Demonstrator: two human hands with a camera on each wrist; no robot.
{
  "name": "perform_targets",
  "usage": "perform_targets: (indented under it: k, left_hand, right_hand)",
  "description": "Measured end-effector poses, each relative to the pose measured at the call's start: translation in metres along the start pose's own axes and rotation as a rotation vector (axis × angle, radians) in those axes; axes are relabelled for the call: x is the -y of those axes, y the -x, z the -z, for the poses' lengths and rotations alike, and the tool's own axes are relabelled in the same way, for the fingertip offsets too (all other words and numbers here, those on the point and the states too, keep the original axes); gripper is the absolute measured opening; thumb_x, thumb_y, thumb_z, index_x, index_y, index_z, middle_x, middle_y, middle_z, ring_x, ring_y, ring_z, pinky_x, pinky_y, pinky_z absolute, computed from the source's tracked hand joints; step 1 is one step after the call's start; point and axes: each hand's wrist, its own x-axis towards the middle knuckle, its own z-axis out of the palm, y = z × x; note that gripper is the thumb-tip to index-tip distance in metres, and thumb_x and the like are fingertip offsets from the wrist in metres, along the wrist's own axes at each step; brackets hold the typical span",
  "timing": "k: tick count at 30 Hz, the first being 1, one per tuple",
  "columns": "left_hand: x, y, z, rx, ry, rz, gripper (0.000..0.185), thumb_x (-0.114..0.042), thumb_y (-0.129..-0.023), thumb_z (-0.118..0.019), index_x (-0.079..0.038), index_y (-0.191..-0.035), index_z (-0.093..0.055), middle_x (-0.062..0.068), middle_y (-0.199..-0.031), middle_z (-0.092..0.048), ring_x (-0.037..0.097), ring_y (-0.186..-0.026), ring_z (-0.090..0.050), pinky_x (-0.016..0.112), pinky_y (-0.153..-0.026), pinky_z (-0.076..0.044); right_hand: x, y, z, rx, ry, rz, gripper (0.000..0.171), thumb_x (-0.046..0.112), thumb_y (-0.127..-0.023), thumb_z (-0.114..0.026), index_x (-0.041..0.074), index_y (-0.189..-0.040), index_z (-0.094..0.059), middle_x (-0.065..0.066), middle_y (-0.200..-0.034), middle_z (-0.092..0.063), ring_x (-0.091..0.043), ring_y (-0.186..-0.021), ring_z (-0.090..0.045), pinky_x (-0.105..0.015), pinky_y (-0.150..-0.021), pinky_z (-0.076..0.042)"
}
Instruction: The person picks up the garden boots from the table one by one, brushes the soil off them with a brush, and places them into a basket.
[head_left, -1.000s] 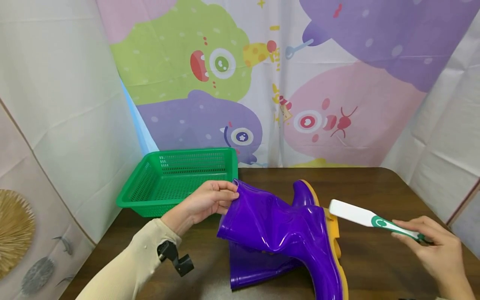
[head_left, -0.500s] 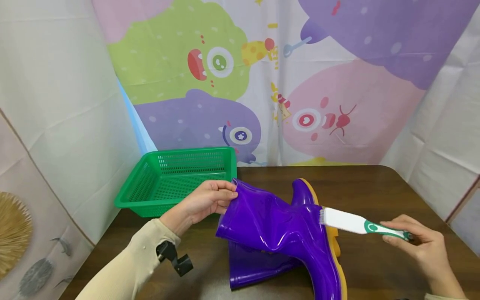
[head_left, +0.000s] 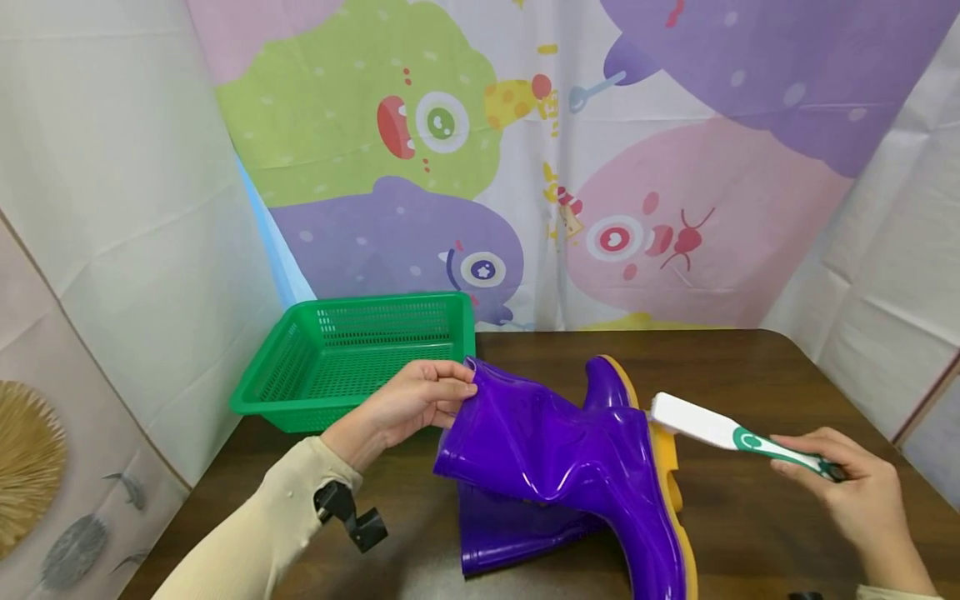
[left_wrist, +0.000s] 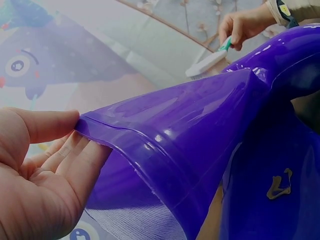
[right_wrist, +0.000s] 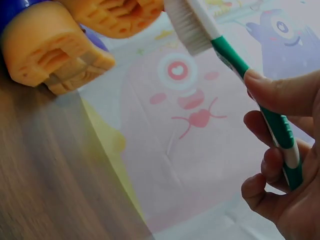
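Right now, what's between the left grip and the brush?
In the head view, the upper boot: its shaft and heel lie between the left grip, which pinches its rim, and the brush.

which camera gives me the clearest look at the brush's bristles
The right wrist view: it shows the bristles of the brush close up, though cropped at the top. The head view shows the brush's back, bristles mostly hidden; in the left wrist view, the brush is small, its bristles barely discernible.

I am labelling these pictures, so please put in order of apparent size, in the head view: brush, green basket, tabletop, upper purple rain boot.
1. Tabletop
2. Upper purple rain boot and green basket: unsure, the first looks nearer the camera
3. Brush
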Motion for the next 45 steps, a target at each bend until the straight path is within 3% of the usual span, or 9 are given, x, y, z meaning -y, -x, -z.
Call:
perform_targets:
  k: [13,23,32,39,45]
  left_hand:
    - [-0.001,0.0,-0.001,0.005,0.004,0.016,0.015,0.001,-0.097,-0.053,-0.009,-0.094,-0.063,0.002,-0.085,-0.07,0.013,-0.071,-0.067,0.032,-0.07,-0.059]
    - [0.004,0.002,0.004,-0.049,-0.017,0.077,0.008,-0.002,-0.098,-0.055,-0.002,-0.103,-0.061,0.004,-0.089,-0.072,0.014,-0.078,-0.071,0.033,-0.075,-0.059]
    - [0.007,0.0,0.007,-0.094,-0.021,0.121,0.009,-0.007,-0.098,-0.058,-0.001,-0.1,-0.065,0.006,-0.086,-0.073,0.016,-0.076,-0.072,0.034,-0.074,-0.06]
    - [0.0,-0.008,0.003,-0.115,-0.098,0.163,0.024,-0.015,-0.101,-0.058,0.006,-0.111,-0.063,0.008,-0.084,-0.073,0.018,-0.069,-0.072,0.035,-0.067,-0.061]
    - [-0.017,-0.016,-0.01,-0.111,-0.124,0.166,0.007,-0.006,-0.099,-0.059,0.001,-0.101,-0.061,0.005,-0.074,-0.067,0.013,-0.055,-0.064,0.026,-0.052,-0.055]
  right_hand:
    - [-0.011,0.003,0.012,-0.046,0.057,-0.097,0.036,-0.026,-0.061,-0.079,-0.005,-0.09,-0.075,0.016,-0.077,-0.067,-0.002,-0.059,-0.046,-0.021,-0.048,-0.035]
    - [-0.011,0.004,0.011,-0.045,0.13,-0.14,0.032,-0.017,-0.064,-0.083,0.0,-0.09,-0.077,0.022,-0.077,-0.065,-0.001,-0.059,-0.044,-0.019,-0.049,-0.034]
    - [-0.01,0.005,0.013,-0.03,0.143,-0.162,0.03,-0.013,-0.067,-0.084,0.004,-0.091,-0.078,0.023,-0.078,-0.064,-0.001,-0.061,-0.045,-0.018,-0.051,-0.035]
    - [-0.011,0.004,0.012,-0.056,0.133,-0.165,0.031,-0.015,-0.065,-0.084,0.001,-0.091,-0.078,0.023,-0.077,-0.065,0.002,-0.063,-0.048,-0.015,-0.053,-0.037]
    - [-0.012,0.004,0.012,-0.067,0.138,-0.165,0.03,-0.016,-0.065,-0.084,0.001,-0.089,-0.078,0.023,-0.077,-0.065,0.003,-0.064,-0.049,-0.013,-0.054,-0.037]
